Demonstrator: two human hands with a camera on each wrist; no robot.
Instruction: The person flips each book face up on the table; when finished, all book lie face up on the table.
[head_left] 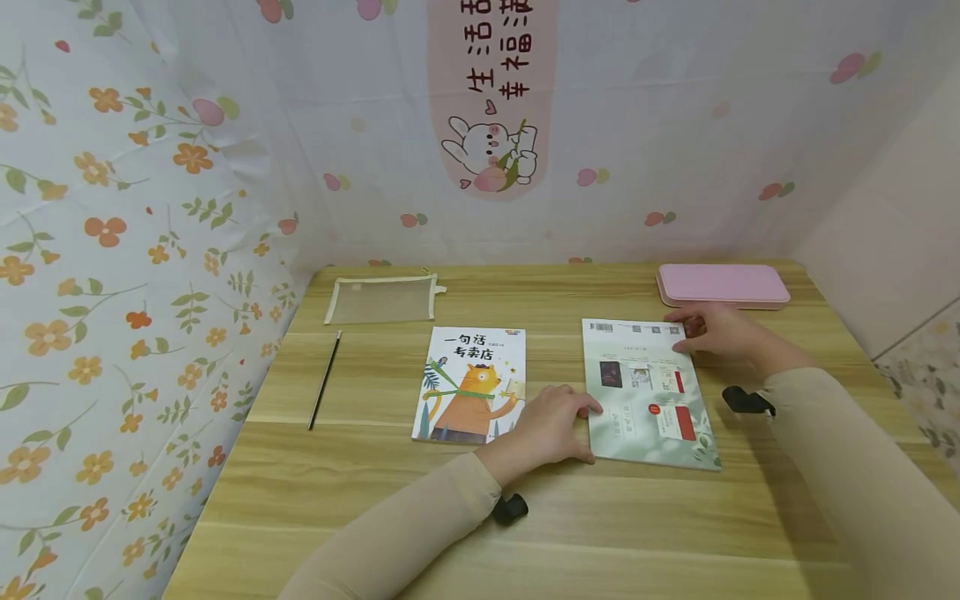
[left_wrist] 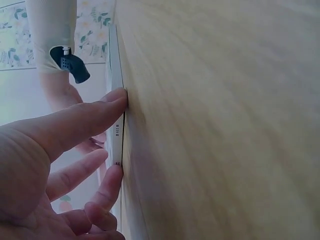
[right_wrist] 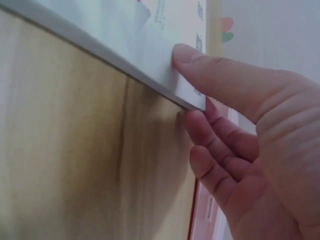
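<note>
A pale green book (head_left: pixel 633 387) lies flat with its printed back cover up. My left hand (head_left: pixel 549 423) is at its left edge; in the left wrist view the thumb and a fingertip touch the narrow spine (left_wrist: pixel 116 132). At the book's top right corner is my right hand (head_left: pixel 723 335). Up close in the right wrist view, the right thumb (right_wrist: pixel 187 54) presses on the cover while other fingers sit at the corner's edge, so the hand pinches it. A picture book (head_left: pixel 472 387) with an orange animal on its cover lies left of the left hand.
A pink pencil case (head_left: pixel 723 283) stands at the back right, just beyond the right hand. On the left lie a mesh zip pouch (head_left: pixel 382 300) and a dark pencil (head_left: pixel 325 382). Patterned curtains (head_left: pixel 337 125) border the wooden table (head_left: pixel 585 533) at the back and left.
</note>
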